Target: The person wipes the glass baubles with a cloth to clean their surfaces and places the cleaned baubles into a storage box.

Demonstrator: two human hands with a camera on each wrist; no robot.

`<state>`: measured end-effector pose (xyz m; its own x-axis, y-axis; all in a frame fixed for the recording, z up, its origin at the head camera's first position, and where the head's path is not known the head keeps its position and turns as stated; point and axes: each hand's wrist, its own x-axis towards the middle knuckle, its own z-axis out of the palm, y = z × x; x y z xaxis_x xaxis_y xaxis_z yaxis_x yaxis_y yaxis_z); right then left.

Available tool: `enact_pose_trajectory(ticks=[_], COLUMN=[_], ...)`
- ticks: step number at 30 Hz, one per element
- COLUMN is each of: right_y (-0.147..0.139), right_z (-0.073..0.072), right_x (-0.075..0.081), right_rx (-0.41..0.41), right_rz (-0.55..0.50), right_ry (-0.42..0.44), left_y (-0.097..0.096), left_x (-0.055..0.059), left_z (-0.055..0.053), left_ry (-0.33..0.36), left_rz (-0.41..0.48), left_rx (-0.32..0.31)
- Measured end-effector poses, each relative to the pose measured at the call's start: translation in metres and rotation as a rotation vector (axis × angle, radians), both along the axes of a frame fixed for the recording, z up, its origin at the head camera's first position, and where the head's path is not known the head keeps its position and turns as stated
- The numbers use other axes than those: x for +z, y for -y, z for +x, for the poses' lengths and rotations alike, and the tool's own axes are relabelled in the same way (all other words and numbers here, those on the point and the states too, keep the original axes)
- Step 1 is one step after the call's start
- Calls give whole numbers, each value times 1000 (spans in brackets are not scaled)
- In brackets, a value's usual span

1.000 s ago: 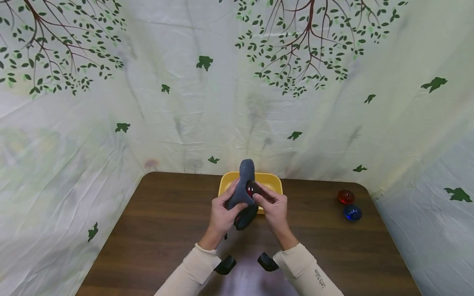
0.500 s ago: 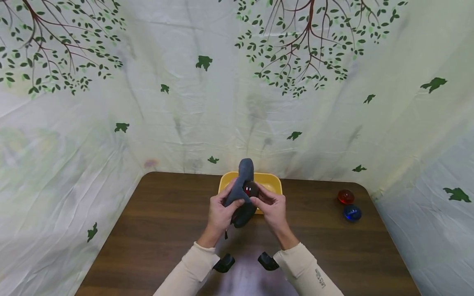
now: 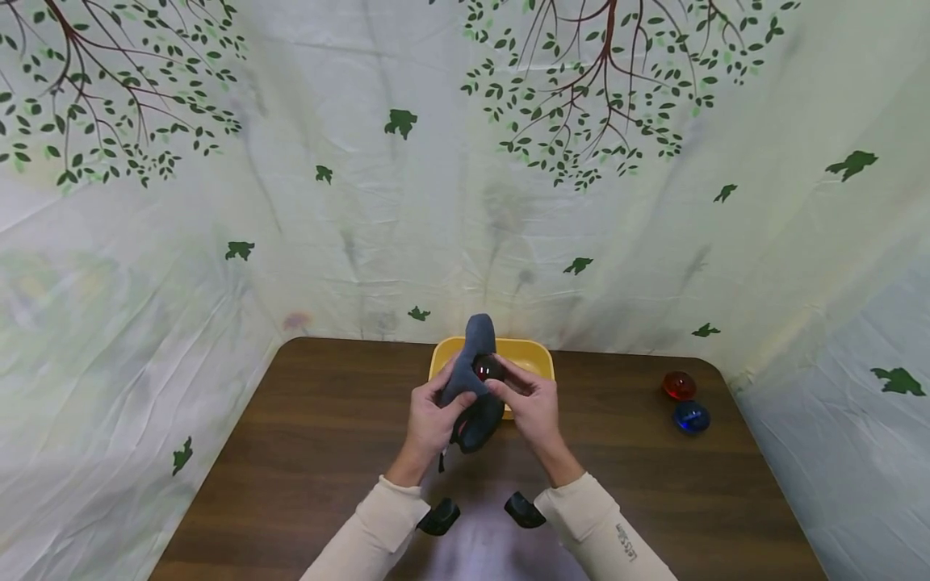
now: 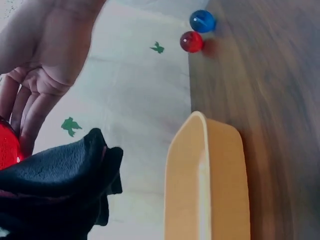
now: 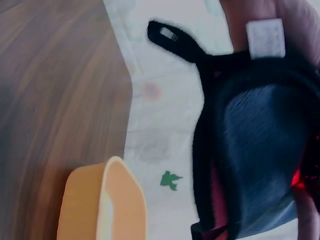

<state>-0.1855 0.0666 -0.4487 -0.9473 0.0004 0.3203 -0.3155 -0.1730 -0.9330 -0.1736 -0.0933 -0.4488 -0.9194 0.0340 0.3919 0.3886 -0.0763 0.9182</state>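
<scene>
My left hand (image 3: pixel 429 415) grips a soft blue-grey fabric piece (image 3: pixel 477 339), pouch-like, with black edging. In the right wrist view the fabric piece (image 5: pixel 265 150) has a hanging loop, a white tag and a reddish lining; its exact kind cannot be told. My right hand (image 3: pixel 534 403) pinches a glossy see-through red ball (image 3: pixel 488 368) against the fabric. The left wrist view has the red ball (image 4: pixel 7 147) at its left edge, largely cut off. Both hands are raised above the table, in front of a yellow tub.
The yellow tub (image 3: pixel 526 351) stands at the back edge of the brown table (image 3: pixel 327 452). Another red ball (image 3: pixel 679 386) and a blue ball (image 3: pixel 692 417) lie close together at the right. A leaf-patterned cloth (image 3: pixel 465 202) hangs behind the table.
Both hands have shifted slightly left with the fabric piece and the red ball. The ball remains pinched at the fabric, and the tub and the other balls have not moved.
</scene>
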Motion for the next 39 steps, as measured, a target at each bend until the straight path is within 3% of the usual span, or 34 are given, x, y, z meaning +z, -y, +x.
enact_pose_trajectory(ticks=[7, 11, 15, 19, 22, 25, 30, 33, 39], right_y=[3, 1, -6, -15, -19, -21, -21, -19, -13], right_z=[1, 0, -3, -9, -14, -19, -18, -15, -17], right_x=[4, 5, 4, 2, 0, -1, 6, 10, -1], right_rx=[-56, -33, 74, 196, 210, 182, 176, 186, 132], right_rz=[-18, -8, 50, 127, 188, 244, 283, 254, 184], right_ry=[189, 183, 82, -22, -95, -207, -398, -391, -258], left_y=[-1, 0, 3, 7, 8, 7, 5, 4, 3], left_x=[1, 2, 2, 3, 2, 1, -2, -3, -2], left_z=[-4, -7, -10, -11, -11, -12, -14, -16, -16], left_ry=[-167, -198, -105, 39, 123, 153, 146, 145, 143], left_rz=[-114, -165, -154, -55, 25, 74, 105, 110, 47], left_rx=[19, 17, 9, -3, -23, -47, -73, -81, -52])
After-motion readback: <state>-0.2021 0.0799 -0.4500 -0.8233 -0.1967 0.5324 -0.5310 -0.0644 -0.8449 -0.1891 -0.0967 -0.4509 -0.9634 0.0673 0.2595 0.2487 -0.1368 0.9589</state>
